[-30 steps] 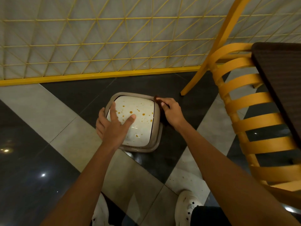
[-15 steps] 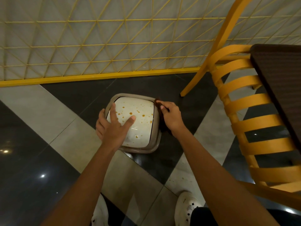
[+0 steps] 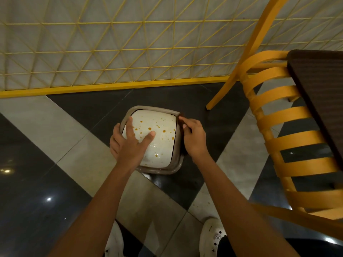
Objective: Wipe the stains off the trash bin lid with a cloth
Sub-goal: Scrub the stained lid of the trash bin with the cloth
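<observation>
Standing on a glossy floor [image 3: 55, 191] of dark and pale grey stone tiles, a small trash bin [image 3: 178, 164] with a rounded-square, taupe plastic rim is seen from directly above. Its lid [image 3: 163, 145], a smooth, slightly domed cream panel with a sheen, is set inside that rim and is speckled with orange-brown stains [image 3: 149, 128], mostly small round drops scattered over the far half.

The left hand [image 3: 130, 145] is laid flat on the near-left part of the lid, fingers [image 3: 130, 125] spread wide and gripping nothing; the thumb is stretched across the cream surface and the outer fingers are wrapped over the left rim.

The right hand [image 3: 194, 138] is placed at the bin's right edge, its fingers curled and partly closed against the far-right corner of the rim. A dark brown cloth [image 3: 182, 151] is seen beneath this hand, hanging along the right side of the bin; its texture cannot be made out in the dim light, and how firmly it is pinched cannot be told.

A yellow metal lattice of thin rods forming triangles [image 3: 111, 43] is mounted against the pale wall behind the bin. A chair [image 3: 289, 130] of curved, orange-yellow slats is seen to the right, beside a dark, fine-textured worktop [image 3: 321, 86]. White shoes [image 3: 211, 238] are visible at the lower edge.
</observation>
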Demonstrator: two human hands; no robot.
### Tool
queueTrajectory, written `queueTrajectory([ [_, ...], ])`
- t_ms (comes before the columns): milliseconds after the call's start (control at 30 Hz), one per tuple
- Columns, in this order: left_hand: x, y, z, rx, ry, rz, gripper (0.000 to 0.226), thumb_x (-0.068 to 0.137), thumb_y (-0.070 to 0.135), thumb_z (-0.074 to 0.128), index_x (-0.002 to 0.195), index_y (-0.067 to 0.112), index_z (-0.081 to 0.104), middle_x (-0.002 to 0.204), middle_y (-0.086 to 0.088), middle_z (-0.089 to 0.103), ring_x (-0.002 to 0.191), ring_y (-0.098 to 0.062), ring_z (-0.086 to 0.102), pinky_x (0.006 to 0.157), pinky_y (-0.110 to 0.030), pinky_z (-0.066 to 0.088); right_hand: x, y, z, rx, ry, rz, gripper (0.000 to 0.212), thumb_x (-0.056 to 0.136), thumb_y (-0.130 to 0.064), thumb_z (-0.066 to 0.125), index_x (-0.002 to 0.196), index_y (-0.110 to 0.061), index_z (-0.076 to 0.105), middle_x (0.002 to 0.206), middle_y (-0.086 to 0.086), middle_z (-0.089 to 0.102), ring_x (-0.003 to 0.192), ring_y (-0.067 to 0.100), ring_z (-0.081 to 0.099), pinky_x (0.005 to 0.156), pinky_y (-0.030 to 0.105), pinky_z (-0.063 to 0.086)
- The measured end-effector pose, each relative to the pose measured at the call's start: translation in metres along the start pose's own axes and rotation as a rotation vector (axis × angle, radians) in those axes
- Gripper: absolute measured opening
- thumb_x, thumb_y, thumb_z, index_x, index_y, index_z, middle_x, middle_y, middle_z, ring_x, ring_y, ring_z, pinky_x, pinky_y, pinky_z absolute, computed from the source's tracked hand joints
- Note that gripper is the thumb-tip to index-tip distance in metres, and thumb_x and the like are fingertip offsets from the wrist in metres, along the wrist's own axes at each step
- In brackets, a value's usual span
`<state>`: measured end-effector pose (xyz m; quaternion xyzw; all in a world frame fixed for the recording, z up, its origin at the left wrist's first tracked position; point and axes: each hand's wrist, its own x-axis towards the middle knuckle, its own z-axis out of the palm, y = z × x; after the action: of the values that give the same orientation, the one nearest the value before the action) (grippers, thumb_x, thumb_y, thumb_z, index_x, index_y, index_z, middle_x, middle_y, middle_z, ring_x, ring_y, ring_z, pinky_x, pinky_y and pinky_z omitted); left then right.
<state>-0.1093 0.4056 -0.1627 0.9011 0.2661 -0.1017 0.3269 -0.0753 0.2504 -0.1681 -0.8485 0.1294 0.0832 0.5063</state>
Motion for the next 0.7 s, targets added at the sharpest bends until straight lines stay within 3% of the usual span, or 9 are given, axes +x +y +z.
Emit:
queueTrajectory([
  [133, 0.0, 0.001, -0.001, 0.011, -0.004, -0.006, 0.082, 0.081, 0.061, 0.049, 0.145, 0.038, 0.005, 0.154, -0.003, -0.006, 0.14, -0.03, -0.002, 0.114, -0.047, 0.006, 0.025, -0.002, 0.001, 0.054, -0.046, 0.094, 0.032, 0.095, -0.008, 0.039, 0.121, -0.014, 0.058, 0.132, 0.008, 0.049, 0.122, 0.02, 0.046, 0.106, 0.026, 0.033],
  [367, -0.002, 0.001, -0.001, -0.015, 0.006, 0.0, 0.081, 0.081, 0.06, 0.051, 0.145, 0.038, 0.007, 0.154, -0.002, -0.005, 0.14, -0.029, -0.002, 0.114, -0.047, 0.006, -0.037, 0.012, 0.003, 0.104, 0.073, 0.097, 0.035, 0.095, -0.01, 0.042, 0.128, -0.017, 0.051, 0.129, 0.004, 0.051, 0.106, 0.002, 0.043, 0.093, 0.014, 0.03],
  [567, -0.001, 0.001, -0.001, -0.012, -0.006, -0.002, 0.081, 0.08, 0.06, 0.051, 0.145, 0.038, 0.007, 0.154, -0.001, -0.006, 0.14, -0.028, -0.003, 0.114, -0.047, 0.005, -0.001, 0.01, 0.004, 0.126, 0.033, 0.192, 0.035, 0.096, -0.011, 0.039, 0.129, -0.016, 0.051, 0.132, 0.007, 0.052, 0.122, 0.02, 0.048, 0.1, 0.024, 0.034],
  [700, -0.002, 0.002, -0.001, -0.006, 0.001, -0.003, 0.081, 0.081, 0.06, 0.051, 0.145, 0.037, 0.007, 0.154, -0.002, -0.005, 0.14, -0.029, -0.003, 0.114, -0.047, 0.006, 0.006, 0.009, 0.005, 0.145, 0.04, 0.189, 0.034, 0.096, -0.011, 0.04, 0.127, -0.016, 0.053, 0.132, 0.006, 0.053, 0.122, 0.02, 0.048, 0.104, 0.029, 0.035],
])
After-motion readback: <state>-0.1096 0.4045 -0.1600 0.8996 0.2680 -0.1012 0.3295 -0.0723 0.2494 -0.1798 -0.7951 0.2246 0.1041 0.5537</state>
